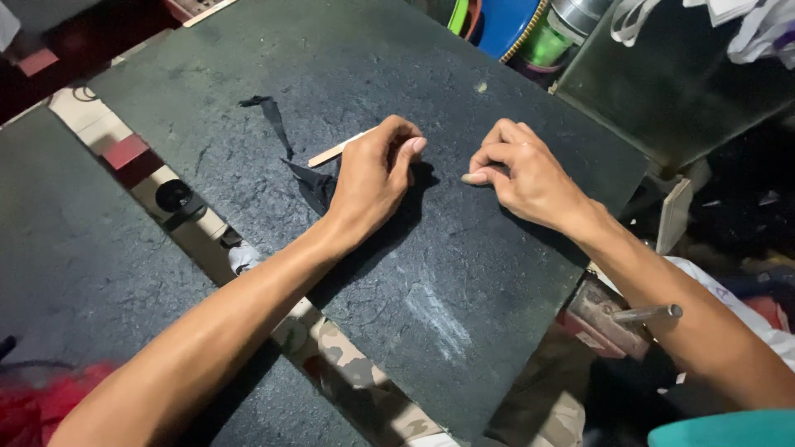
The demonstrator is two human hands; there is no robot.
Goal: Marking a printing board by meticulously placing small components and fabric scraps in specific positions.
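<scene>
Dark stone slab (464,273) bears a limp, light black fabric piece (319,186) beneath the curled left hand (368,186), best pinched at its edge, while the half-closed right hand (526,178), just beside, holds nothing visible.

Flat dark grey-green stone slab (464,273), mottled, with pale chalky smear; thin black fabric scrap (310,184); slim tan wooden stick (335,151); camouflage-patterned cloth (348,364), beige, brown; blurred red object (41,406), possibly fabric.
</scene>
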